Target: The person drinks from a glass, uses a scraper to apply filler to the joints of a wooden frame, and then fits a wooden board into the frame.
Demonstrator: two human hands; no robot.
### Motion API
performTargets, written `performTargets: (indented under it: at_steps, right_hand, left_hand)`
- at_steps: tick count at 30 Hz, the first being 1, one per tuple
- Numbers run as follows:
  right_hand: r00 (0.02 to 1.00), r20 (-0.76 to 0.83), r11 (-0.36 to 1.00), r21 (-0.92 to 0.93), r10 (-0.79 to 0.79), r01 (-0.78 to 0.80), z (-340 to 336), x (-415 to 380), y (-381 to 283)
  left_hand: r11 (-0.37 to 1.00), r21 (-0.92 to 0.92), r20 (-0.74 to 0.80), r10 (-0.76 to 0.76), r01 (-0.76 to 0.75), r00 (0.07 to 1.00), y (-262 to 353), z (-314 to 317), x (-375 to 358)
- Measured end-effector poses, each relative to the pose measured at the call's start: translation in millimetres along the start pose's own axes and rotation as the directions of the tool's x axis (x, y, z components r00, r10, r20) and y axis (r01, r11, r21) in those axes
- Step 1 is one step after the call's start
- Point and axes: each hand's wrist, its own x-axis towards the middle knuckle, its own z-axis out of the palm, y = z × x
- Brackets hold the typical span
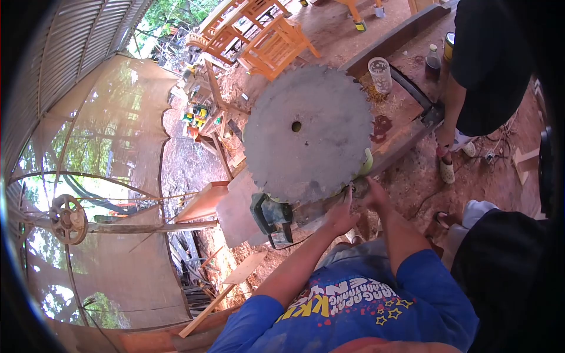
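Note:
A large round saw blade (309,150), grey with a toothed rim and a hole in its middle, lies in front of me. Both of my hands are at its near edge, close together. My left hand (342,216) has its fingers drawn together right at the rim. My right hand (375,194) is curled beside it, just right of a small dark piece (356,192) between the hands. What the fingers hold I cannot tell. A yellow-green curved piece (368,163) shows at the blade's lower right edge.
Left of my hands sits a dark boxy tool (273,219). A clear plastic cup (381,75) and a dark bottle (432,60) stand behind the blade. A person in black (493,65) bends in at the right; another dark-clothed person (500,288) is close beside me. Wooden chairs (276,47) are farther back.

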Motion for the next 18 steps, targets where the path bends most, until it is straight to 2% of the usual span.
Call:
performTargets:
  at_steps: [4, 7, 10, 13, 16, 18]
  right_hand:
    - [1.000, 0.009, 0.998, 0.062, 0.025, -0.026, -0.6, -0.2, -5.5]
    - [0.998, 0.018, 0.998, -0.039, 0.053, -0.053, -2.0, -0.4, -4.9]
    - [1.000, -0.006, 1.000, 0.016, 0.002, -0.002, 1.3, 0.3, -1.3]
    - [1.000, 0.026, 1.000, -0.012, 0.017, -0.017, -0.4, -1.2, -2.1]
    - [0.999, -0.021, 0.992, -0.122, 0.036, -0.039, 2.0, -4.9, 2.2]
    - [1.000, 0.000, 0.997, -0.073, 0.009, -0.009, 8.2, 1.1, 15.9]
  left_hand:
    - [0.998, -0.006, -0.048, 0.055, -0.056, 0.997, -11.8, 9.9, 3.3]
    - [0.995, 0.079, -0.076, 0.063, -0.057, 0.995, -10.4, 10.2, 2.1]
    - [0.998, 0.042, 0.034, -0.038, 0.036, 0.999, 4.2, -5.0, -2.7]
    - [0.995, 0.091, -0.074, 0.047, -0.040, 0.996, -1.6, 2.6, -3.0]
    - [0.994, 0.042, 0.129, -0.103, 0.099, 0.986, 8.6, -10.4, -1.1]
    - [0.994, 0.018, 0.145, -0.109, 0.107, 0.983, 19.1, -23.2, -2.9]
